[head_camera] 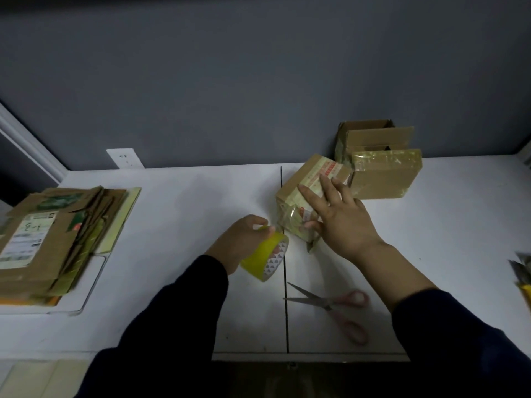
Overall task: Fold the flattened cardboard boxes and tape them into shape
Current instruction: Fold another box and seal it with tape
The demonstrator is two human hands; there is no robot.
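A small folded cardboard box with printed tape along its top stands mid-table. My right hand lies flat on it, fingers straight, pressing the tape down, thumb at the near end. My left hand grips a yellow tape roll just left of the box; a clear strip runs from the roll to the box's near end. A stack of flattened cardboard boxes lies at the left.
Pink-handled scissors lie open near the front edge. Two taped boxes stand behind: a closed box and an open-topped box against the wall. A dark seam splits the white table. Some items sit at the right edge.
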